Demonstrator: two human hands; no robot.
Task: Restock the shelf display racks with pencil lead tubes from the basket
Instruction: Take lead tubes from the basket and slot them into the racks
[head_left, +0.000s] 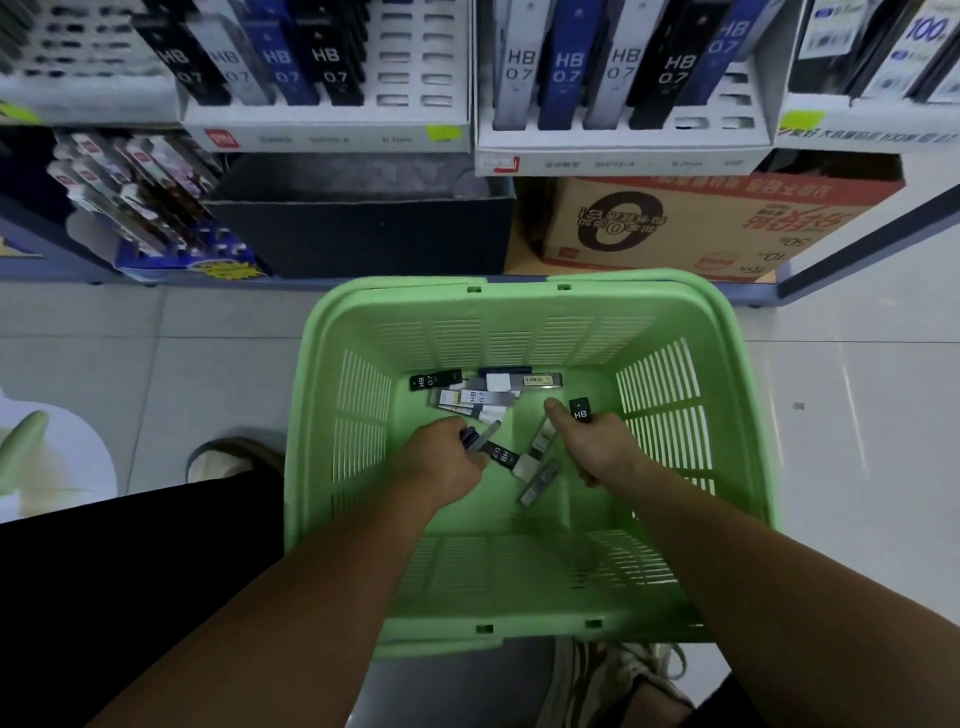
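A green plastic basket (524, 306) stands on the floor below the shelf. Several pencil lead tubes (483, 395), black, blue and grey, marked HB 0.7, lie on its bottom. My left hand (441, 457) is down in the basket, fingers curled round a few tubes (480, 436). My right hand (595, 441) grips a black HB tube (580, 409) that sticks up past the thumb. More loose tubes (535, 467) lie between the hands. Two white display racks (332, 124) (623, 140) on the shelf hold upright tubes and have open slots on their right sides.
A dark box (358, 234) and a brown carton (701, 223) sit on the lowest shelf behind the basket. A rack of carded pens (140, 197) stands to the left. My shoes (228, 460) (623, 680) rest on the tiled floor beside and in front of the basket.
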